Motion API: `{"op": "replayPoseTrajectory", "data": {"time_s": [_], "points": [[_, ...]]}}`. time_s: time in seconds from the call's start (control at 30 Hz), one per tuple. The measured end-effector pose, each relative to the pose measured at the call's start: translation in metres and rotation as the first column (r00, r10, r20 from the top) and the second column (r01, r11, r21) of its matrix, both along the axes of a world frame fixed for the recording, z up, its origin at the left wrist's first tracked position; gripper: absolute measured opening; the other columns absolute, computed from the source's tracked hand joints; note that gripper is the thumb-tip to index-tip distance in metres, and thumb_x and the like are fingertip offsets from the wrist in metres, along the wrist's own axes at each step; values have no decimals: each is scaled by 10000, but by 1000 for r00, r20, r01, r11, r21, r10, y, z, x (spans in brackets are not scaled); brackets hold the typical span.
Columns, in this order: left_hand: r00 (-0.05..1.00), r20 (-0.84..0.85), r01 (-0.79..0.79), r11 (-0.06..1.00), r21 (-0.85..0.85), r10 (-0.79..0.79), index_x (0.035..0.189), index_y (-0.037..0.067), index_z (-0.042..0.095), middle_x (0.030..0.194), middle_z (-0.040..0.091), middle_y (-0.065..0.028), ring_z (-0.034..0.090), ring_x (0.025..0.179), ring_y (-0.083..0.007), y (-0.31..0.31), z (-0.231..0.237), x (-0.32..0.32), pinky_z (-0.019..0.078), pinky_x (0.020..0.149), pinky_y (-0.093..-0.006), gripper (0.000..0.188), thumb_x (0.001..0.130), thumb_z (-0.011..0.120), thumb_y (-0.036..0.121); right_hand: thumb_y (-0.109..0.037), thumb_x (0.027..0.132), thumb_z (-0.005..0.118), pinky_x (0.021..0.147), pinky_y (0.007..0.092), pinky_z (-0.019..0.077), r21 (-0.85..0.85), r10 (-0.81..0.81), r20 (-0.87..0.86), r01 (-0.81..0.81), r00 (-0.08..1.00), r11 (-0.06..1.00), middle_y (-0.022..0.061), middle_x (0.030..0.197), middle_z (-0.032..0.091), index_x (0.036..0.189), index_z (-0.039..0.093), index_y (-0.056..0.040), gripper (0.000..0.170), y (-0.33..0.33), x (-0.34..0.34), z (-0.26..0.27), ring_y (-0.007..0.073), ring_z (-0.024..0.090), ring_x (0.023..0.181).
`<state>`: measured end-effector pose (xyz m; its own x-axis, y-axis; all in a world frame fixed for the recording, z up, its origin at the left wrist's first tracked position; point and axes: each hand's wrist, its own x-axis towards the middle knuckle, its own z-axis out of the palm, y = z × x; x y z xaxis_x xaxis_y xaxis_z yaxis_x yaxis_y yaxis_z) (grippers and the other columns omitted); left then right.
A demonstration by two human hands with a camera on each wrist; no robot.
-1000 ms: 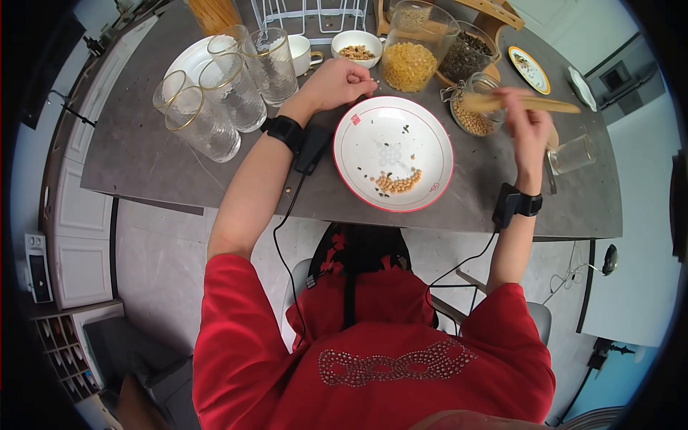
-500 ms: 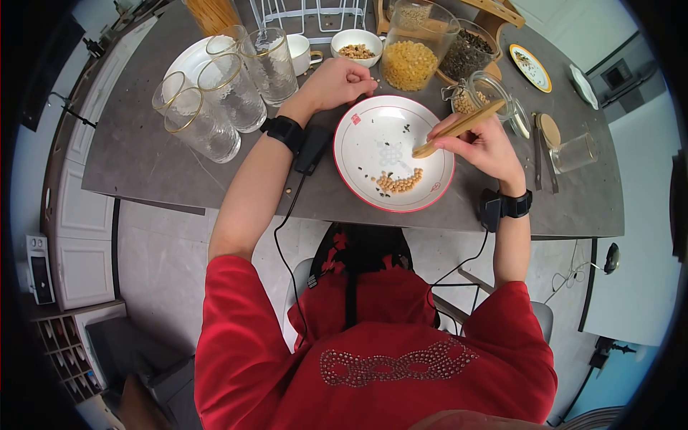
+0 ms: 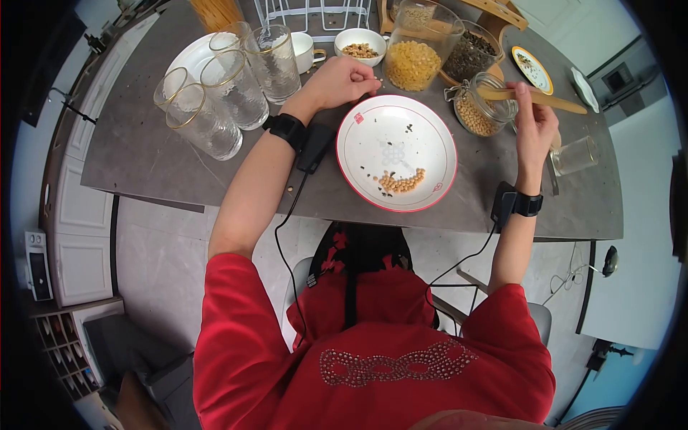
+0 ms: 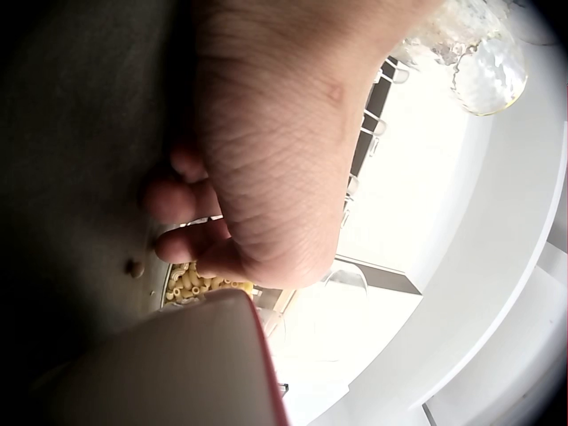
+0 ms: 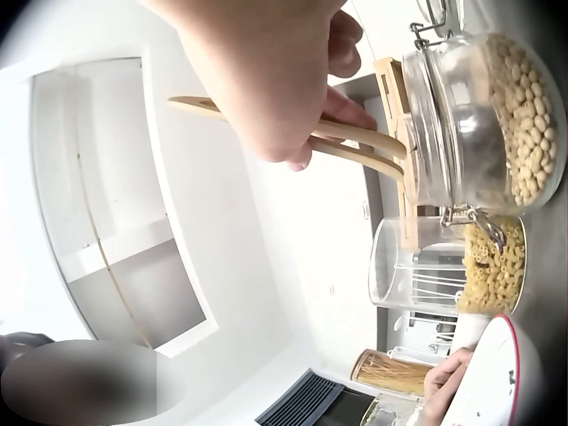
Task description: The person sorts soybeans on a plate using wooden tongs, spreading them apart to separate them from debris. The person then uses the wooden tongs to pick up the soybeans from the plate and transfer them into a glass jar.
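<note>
My right hand (image 3: 536, 130) holds wooden tongs (image 3: 562, 102), pinched between thumb and fingers. The tong tips are at the mouth of a clip-top glass jar (image 3: 475, 109), which is partly filled with round beige beans (image 5: 528, 115). In the right wrist view, the two arms of the tongs (image 5: 359, 158) stand slightly apart. My left hand (image 3: 342, 80) rests on the table just beyond the upper left rim of a red-rimmed white plate (image 3: 358, 154), its fingers loosely curled with nothing seen in them. Beige beans (image 3: 401, 183) and dark flakes lie on the plate.
Several gold-rimmed glasses (image 3: 233, 89) stand at the left. Behind the plate are a white bowl (image 3: 360, 39) of mixed bits, a tall jar of yellow pasta (image 3: 413, 66) and a jar of dark pieces (image 3: 469, 56). An empty glass (image 3: 575, 156) lies at the right.
The right hand carried the tongs from the jar to over the plate, then back right to the jar's mouth. The left hand has stayed in place.
</note>
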<state>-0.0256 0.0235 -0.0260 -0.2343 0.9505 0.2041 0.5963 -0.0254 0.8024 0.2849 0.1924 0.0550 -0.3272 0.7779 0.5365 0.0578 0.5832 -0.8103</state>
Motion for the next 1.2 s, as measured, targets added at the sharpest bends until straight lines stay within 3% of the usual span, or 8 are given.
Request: {"op": "replayPoseTrajectory", "data": {"time_s": [0.1,0.17,0.37,0.5,0.73,0.87,1.0,1.2], "points": [[998,61,-30,999,-9,31,825,0,724,669,663,29,543,593,-25,0,4,1,417,560,-226,227,967,705,176,-208,970,760,794,244,523,-17,351,62,-351,934,936,62,980,764,1062,752,28,253,-11,1,0,120,688,911],[1000,10,-10,1000,-9,10,831,1,719,687,672,23,544,591,-25,-1,6,-1,417,560,-220,225,968,706,178,-198,937,785,660,225,482,-31,626,239,-639,742,769,30,899,749,1022,763,-6,211,-26,-7,-6,80,638,759],[994,109,3,1000,-4,-3,842,1,715,685,655,30,522,579,-24,0,1,1,405,550,-218,217,974,701,173,-208,917,803,477,248,277,-106,681,514,-749,522,654,-45,676,625,948,779,-64,149,-45,-15,-8,31,385,518],[998,63,13,1000,-5,-13,851,1,716,676,641,34,505,566,-29,-1,1,-1,399,543,-224,207,976,698,165,-219,903,815,476,266,291,-180,712,495,-742,499,645,-42,647,602,932,777,-69,157,-41,-16,-15,42,404,520],[998,67,3,1000,5,-3,846,2,717,653,629,33,506,561,-31,-4,3,1,400,543,-227,201,968,705,162,-176,918,796,508,262,337,47,598,546,-734,587,678,-12,724,681,915,771,-26,152,-41,-20,-12,54,458,559],[996,90,7,1000,11,-8,843,3,716,638,617,38,503,560,-31,-2,5,3,392,543,-230,205,965,709,168,-170,985,726,654,235,447,95,312,103,-321,945,942,15,862,734,992,768,-7,169,-24,-9,-7,64,570,721],[1000,7,-13,999,41,13,825,-2,705,631,617,37,503,572,-33,-7,11,7,384,553,-226,219,961,708,170,-251,1037,677,628,211,392,134,-16,-141,35,990,990,-1,833,700,1015,755,2,266,-1,-7,0,40,523,688],[999,53,12,999,44,-14,806,8,702,632,618,33,495,559,-32,-3,4,3,376,546,-224,216,953,714,166,-316,1050,644,551,219,267,-70,234,14,-232,972,970,-46,799,659,980,758,-40,308,1,5,0,5,385,607]]}}
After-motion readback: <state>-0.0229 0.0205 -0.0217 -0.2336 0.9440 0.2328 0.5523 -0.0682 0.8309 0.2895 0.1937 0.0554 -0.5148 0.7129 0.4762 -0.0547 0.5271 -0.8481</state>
